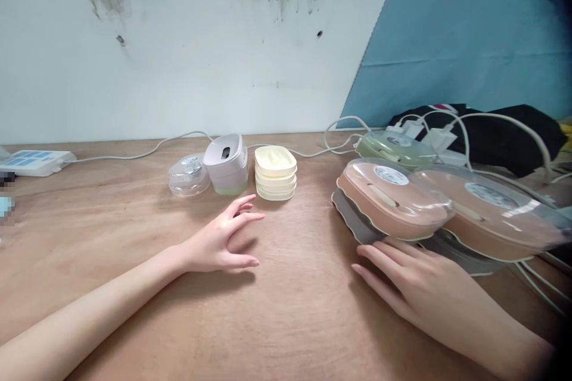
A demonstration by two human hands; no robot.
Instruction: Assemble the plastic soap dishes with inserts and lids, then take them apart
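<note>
My left hand [223, 241] hovers above the wooden table with fingers apart and nothing in them. Just beyond its fingertips stand a stack of small pale yellow plastic boxes [276, 169] and a stack of lilac-grey boxes [226, 164] with a green bottom. To the left of these lies a clear plastic dome [188, 175]. My right hand [420, 286] reaches with outstretched fingers to the front edge of a peach container with a clear lid [397, 199], stacked on a grey one [353, 214]. Whether its fingertips touch the stack is unclear.
A second peach container [500, 211] sits on the right, with a green container [395, 147] behind. White plugs [440, 138] and cables lie at the back right, near dark fabric [513, 137]. At far left is a white power strip [36, 162]. A stained white wall [201, 59] bounds the table.
</note>
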